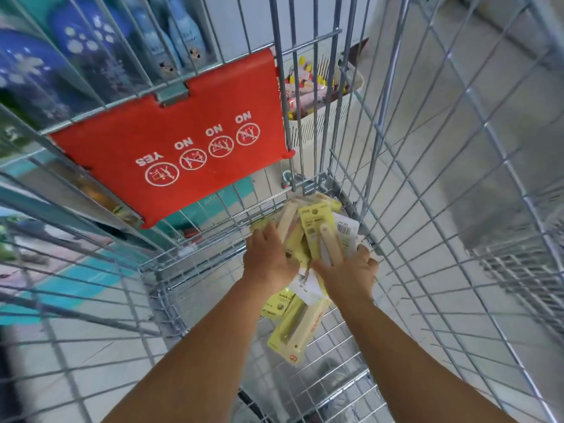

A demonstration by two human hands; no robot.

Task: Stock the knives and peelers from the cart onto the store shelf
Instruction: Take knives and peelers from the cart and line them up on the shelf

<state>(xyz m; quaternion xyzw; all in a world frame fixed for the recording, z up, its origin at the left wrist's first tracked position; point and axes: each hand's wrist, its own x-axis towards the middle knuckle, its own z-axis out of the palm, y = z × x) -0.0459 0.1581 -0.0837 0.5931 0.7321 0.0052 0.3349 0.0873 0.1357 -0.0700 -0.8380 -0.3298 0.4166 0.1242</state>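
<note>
1. Left hand down in the wire cart, fingers straight and together, pressed against the pile of yellow carded knife packs.
2. Right hand gripping one knife pack, thumb across its front, other fingers hidden behind.
3. More packs under both wrists, on the cart floor.
4. Red seat flap beyond the fingertips.

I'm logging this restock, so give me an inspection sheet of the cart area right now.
Surface: wire cart, mesh floor.
Job's things: yellow carded packs piled at the far end; another pack lies nearer.
Clutter: red child-seat flap with YES/NO signs.
Hands: left hand rests on the pile; right hand grips packs.
Cables: nothing seen.
Surroundings: blue bottles behind the cart wall, white basket of goods beyond, tiled floor.
</note>
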